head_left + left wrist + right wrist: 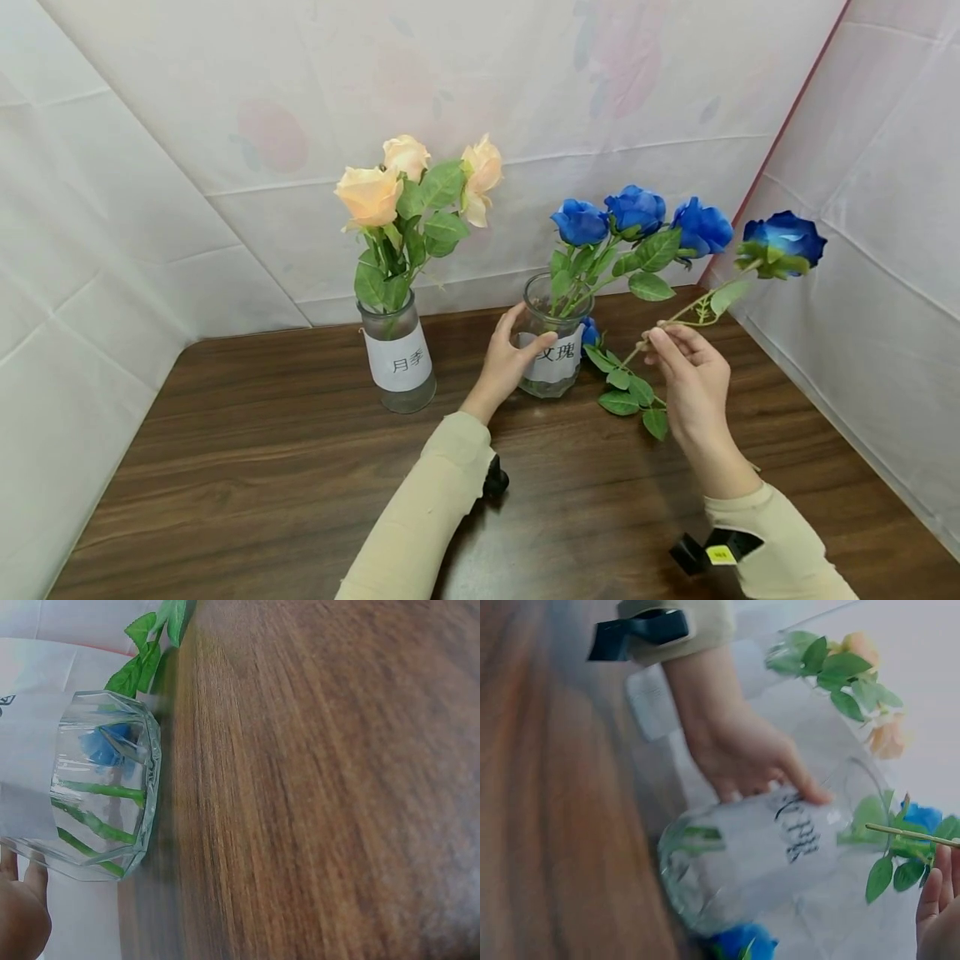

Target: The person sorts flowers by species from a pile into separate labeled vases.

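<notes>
My left hand (501, 362) grips a glass jar (549, 387) from its left side, thumb across the white label. Three blue roses (635, 208) stand in the jar, leaning right; their green stems (94, 821) show through the glass in the left wrist view. To the right of the jar, my right hand (696, 385) pinches the stem of another blue rose (785, 240), its bloom pointing up and right. In the right wrist view the cut end of that stem (900, 831) appears by the jar's mouth. One more blue rose (590, 332) lies on the table beside the jar.
On the left stands a second labelled glass jar (408, 393) with three peach roses (369, 197). Both jars are on a dark wooden table (285, 467). White cloth walls (247, 225) close in the back and sides.
</notes>
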`<state>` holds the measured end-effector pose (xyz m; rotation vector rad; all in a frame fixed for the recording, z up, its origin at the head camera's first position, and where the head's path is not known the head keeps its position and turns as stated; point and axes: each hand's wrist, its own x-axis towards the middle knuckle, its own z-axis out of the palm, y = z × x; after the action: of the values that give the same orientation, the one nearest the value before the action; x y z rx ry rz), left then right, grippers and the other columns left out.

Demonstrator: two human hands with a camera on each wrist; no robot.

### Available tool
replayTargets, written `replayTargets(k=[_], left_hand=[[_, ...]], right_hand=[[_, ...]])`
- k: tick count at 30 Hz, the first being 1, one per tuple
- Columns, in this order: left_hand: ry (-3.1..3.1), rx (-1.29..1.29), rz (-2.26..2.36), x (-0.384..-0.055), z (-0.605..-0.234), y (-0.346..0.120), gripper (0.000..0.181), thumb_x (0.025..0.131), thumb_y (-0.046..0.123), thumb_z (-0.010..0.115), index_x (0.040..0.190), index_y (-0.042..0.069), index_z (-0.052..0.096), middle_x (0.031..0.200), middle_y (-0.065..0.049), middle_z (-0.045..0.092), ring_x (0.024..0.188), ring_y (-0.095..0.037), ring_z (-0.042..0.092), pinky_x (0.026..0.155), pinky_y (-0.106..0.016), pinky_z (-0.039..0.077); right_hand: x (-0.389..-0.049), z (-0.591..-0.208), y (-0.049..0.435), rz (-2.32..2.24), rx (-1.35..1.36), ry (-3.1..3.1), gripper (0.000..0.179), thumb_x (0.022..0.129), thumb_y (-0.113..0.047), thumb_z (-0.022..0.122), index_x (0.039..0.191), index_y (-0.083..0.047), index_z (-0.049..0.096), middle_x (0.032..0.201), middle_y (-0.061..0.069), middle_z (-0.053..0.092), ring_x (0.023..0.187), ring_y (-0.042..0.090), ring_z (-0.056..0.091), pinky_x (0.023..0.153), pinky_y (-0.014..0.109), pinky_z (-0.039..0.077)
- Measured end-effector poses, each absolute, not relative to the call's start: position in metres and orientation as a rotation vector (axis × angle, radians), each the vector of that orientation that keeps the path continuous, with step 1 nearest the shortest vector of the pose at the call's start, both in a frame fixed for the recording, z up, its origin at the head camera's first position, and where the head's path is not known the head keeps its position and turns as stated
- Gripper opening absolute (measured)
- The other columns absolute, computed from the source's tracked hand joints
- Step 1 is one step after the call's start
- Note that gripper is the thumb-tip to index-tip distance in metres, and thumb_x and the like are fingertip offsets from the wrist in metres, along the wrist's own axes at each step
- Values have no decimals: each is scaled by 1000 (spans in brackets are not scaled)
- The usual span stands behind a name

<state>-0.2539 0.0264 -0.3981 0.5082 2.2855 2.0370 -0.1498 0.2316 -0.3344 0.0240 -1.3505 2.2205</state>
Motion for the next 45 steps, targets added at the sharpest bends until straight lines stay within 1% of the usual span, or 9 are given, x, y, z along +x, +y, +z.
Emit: replayTargets(k=[4, 8, 15, 20, 28, 34, 40, 42, 45], left_hand=[[2285, 510, 2042, -254, -398, 26, 75, 91, 44, 72, 153, 22, 36, 149, 1, 40, 138, -19, 36, 110, -47, 35], [2285, 509, 2043, -255, -398, 27, 74, 91, 42, 72, 153, 22, 37, 149, 1, 40, 137, -19, 37, 111, -46, 35], [2292, 506, 2041, -254, -398, 27, 73, 91, 41, 72, 152, 23, 38, 148, 1, 41, 137, -19, 37, 111, -47, 35], [2287, 514, 2048, -255, -398, 28, 71, 92, 38, 71, 152, 21, 38, 146, 0, 42, 135, -18, 39, 111, -45, 35], [2278, 516, 2054, -255, -398, 27, 72, 91, 41, 72, 152, 21, 38, 145, 0, 43, 135, -19, 40, 110, -46, 35], [2277, 523, 2058, -255, -399, 27, 74, 90, 42, 72, 152, 20, 38, 145, 0, 43, 135, -19, 40, 111, -45, 35], [2277, 536, 2066, -255, -399, 28, 72, 90, 41, 73, 151, 20, 39, 144, -1, 44, 133, -19, 41, 110, -46, 35], [2273, 543, 2071, -256, -399, 28, 70, 91, 39, 72, 151, 20, 40, 143, -1, 44, 132, -19, 42, 110, -46, 35], [2267, 548, 2077, -256, -399, 28, 69, 92, 37, 72, 151, 21, 40, 143, -1, 44, 132, -19, 42, 109, -47, 36]], right_hand=[[-160, -324, 221, 2216, 48, -1266, 2, 90, 3, 69, 91, 2, 68, 81, 10, 71, 69, 18, 68, 59, 22, 52], [-170, -314, 213, 2184, 79, -1202, 5, 89, -1, 72, 92, 2, 67, 82, 11, 71, 71, 19, 68, 59, 23, 51], [-186, -303, 205, 2123, 113, -1105, 6, 88, 0, 73, 91, 4, 68, 82, 11, 71, 69, 18, 65, 59, 24, 51], [-196, -299, 202, 2095, 87, -1080, 8, 88, -1, 73, 92, 3, 68, 83, 11, 70, 71, 18, 65, 60, 25, 51], [-209, -308, 192, 1989, 64, -1206, 6, 88, -3, 75, 92, -1, 71, 83, 8, 71, 74, 19, 65, 62, 27, 51], [-215, -322, 186, 1919, 71, -1331, 9, 88, -6, 76, 95, -2, 73, 83, 4, 71, 72, 16, 66, 62, 25, 52], [-219, -331, 184, 1845, 53, -1486, 16, 88, -11, 77, 98, 0, 71, 92, 1, 71, 84, 16, 67, 73, 26, 54], [-220, -332, 184, 1820, 44, -1525, 19, 88, -11, 77, 99, 2, 71, 94, 1, 70, 88, 17, 66, 78, 27, 54], [-222, -334, 184, 1814, 29, -1544, 20, 88, -11, 77, 100, 3, 70, 93, 2, 70, 89, 18, 66, 81, 29, 54]])
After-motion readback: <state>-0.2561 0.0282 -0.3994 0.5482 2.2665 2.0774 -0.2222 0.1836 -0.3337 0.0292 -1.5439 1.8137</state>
